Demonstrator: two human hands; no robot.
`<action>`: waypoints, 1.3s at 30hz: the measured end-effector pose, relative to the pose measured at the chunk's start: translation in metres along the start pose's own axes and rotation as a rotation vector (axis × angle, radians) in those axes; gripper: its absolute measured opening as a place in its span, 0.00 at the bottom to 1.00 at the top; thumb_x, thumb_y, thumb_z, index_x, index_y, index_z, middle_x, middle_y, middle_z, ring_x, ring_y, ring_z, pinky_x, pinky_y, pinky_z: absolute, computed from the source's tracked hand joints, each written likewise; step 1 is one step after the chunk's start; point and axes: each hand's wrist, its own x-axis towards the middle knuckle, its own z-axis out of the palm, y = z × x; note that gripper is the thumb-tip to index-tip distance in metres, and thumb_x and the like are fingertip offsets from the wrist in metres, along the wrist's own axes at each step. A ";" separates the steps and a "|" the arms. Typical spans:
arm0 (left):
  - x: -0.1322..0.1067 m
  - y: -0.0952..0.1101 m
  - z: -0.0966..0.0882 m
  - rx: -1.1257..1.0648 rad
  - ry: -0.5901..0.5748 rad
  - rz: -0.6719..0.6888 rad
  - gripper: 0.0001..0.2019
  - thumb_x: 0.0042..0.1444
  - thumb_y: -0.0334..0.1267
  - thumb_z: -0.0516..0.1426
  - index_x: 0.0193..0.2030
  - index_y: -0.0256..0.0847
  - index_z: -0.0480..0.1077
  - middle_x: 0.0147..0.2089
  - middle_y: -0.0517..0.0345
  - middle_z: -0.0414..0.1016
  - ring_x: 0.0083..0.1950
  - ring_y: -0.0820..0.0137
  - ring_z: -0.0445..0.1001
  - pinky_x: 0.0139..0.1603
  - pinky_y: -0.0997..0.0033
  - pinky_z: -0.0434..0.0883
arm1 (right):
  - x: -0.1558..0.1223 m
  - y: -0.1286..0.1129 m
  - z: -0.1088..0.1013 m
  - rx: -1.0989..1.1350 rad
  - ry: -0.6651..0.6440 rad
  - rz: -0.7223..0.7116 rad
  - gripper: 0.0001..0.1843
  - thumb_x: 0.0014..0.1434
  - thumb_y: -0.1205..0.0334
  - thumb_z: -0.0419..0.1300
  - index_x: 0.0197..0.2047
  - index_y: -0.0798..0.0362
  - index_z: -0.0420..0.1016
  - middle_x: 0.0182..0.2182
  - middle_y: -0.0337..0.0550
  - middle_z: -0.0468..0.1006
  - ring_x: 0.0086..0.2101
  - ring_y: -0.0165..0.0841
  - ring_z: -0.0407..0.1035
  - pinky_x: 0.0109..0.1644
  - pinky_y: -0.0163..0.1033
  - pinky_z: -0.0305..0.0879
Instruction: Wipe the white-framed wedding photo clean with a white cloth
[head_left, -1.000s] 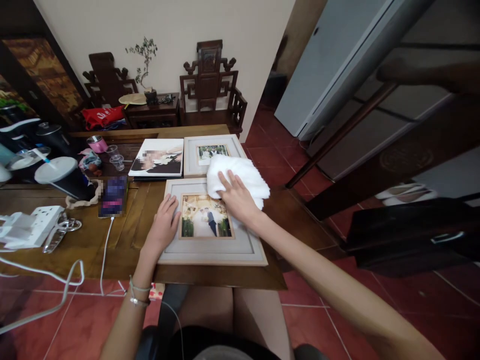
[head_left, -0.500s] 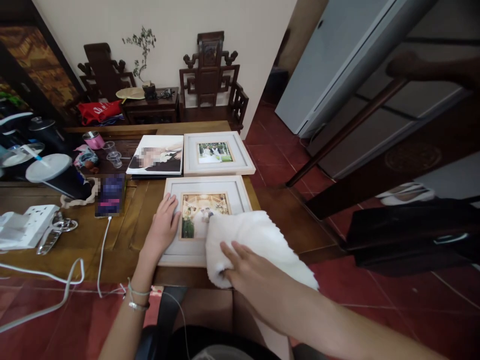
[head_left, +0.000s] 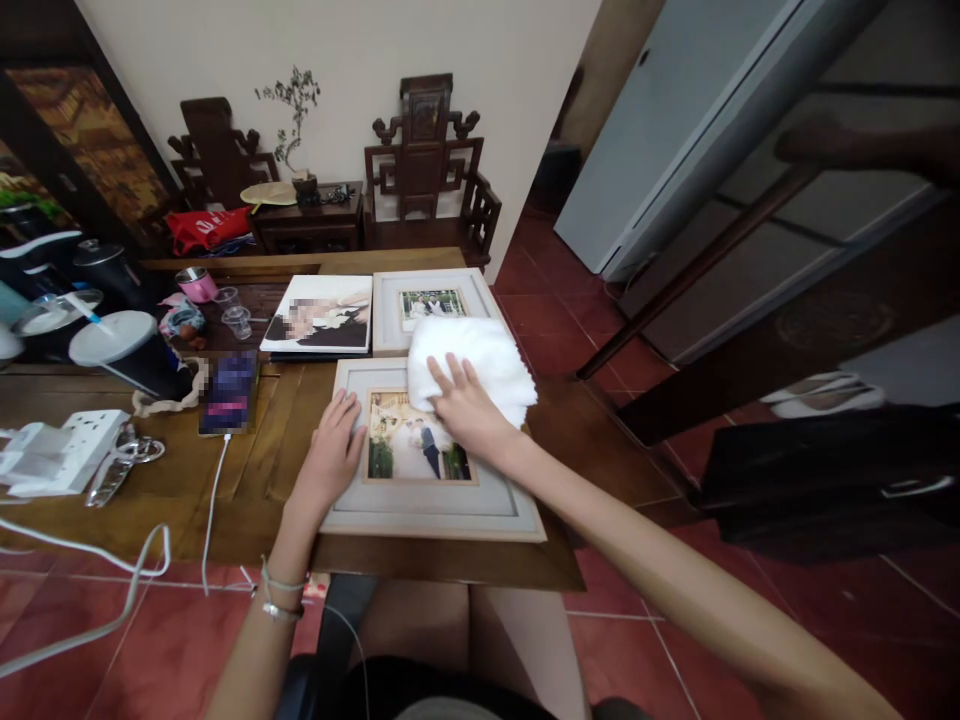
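A pale wooden picture frame [head_left: 420,515] with a small wedding photo [head_left: 401,450] lies flat on the table in front of me. My left hand [head_left: 335,447] rests open on its left border, fingers lying flat. With my right hand [head_left: 465,405] I grip a folded white fluffy cloth [head_left: 491,360] and press it over the frame's upper right part. The cloth also covers the lower right of a second picture frame [head_left: 386,315] behind the first. To the left of that one lies a photo album [head_left: 341,315].
On the wooden table [head_left: 277,520], left, are a phone [head_left: 229,395] on a charging cable, a power strip [head_left: 86,455], a hair clip [head_left: 124,460] and a lidded drink cup [head_left: 131,350]. Carved chairs [head_left: 425,150] stand behind. A black case [head_left: 817,480] is at the right.
My right hand has pushed the cloth away from me, from the frame's lower right to its upper right, uncovering the photo's lower part. My left hand stays on the left border.
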 end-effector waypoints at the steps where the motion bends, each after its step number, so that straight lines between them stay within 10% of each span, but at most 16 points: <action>1: 0.000 0.000 0.000 -0.002 0.004 0.002 0.19 0.64 0.36 0.48 0.60 0.35 0.64 0.66 0.41 0.63 0.71 0.58 0.53 0.66 0.44 0.58 | -0.010 -0.005 0.000 0.026 -0.013 -0.025 0.15 0.55 0.74 0.55 0.42 0.59 0.80 0.64 0.59 0.60 0.64 0.58 0.50 0.66 0.62 0.44; 10: -0.001 -0.001 0.003 -0.036 0.051 0.009 0.18 0.64 0.37 0.49 0.60 0.36 0.64 0.65 0.42 0.64 0.71 0.60 0.54 0.66 0.47 0.59 | -0.109 -0.045 -0.064 0.305 -0.341 -0.327 0.20 0.52 0.76 0.55 0.47 0.57 0.78 0.63 0.59 0.62 0.62 0.51 0.55 0.64 0.55 0.55; 24: 0.001 -0.002 0.000 -0.017 -0.003 -0.004 0.19 0.64 0.38 0.48 0.60 0.37 0.65 0.66 0.42 0.62 0.71 0.58 0.53 0.66 0.43 0.57 | 0.020 -0.012 -0.007 0.033 -0.038 0.052 0.19 0.57 0.75 0.53 0.49 0.61 0.78 0.67 0.61 0.53 0.65 0.60 0.45 0.64 0.67 0.42; 34: 0.001 0.001 0.001 -0.026 0.024 -0.011 0.19 0.64 0.37 0.49 0.59 0.35 0.65 0.65 0.41 0.63 0.71 0.58 0.53 0.66 0.45 0.58 | -0.085 -0.059 -0.061 0.260 -0.352 -0.319 0.19 0.53 0.72 0.59 0.49 0.58 0.78 0.65 0.62 0.59 0.62 0.60 0.53 0.62 0.65 0.54; 39: 0.001 0.001 0.001 -0.025 0.003 -0.015 0.19 0.64 0.37 0.48 0.60 0.35 0.64 0.66 0.41 0.63 0.71 0.58 0.52 0.66 0.45 0.58 | -0.078 -0.066 -0.060 0.282 -0.313 -0.311 0.17 0.55 0.72 0.56 0.47 0.57 0.79 0.65 0.59 0.59 0.63 0.56 0.53 0.63 0.62 0.53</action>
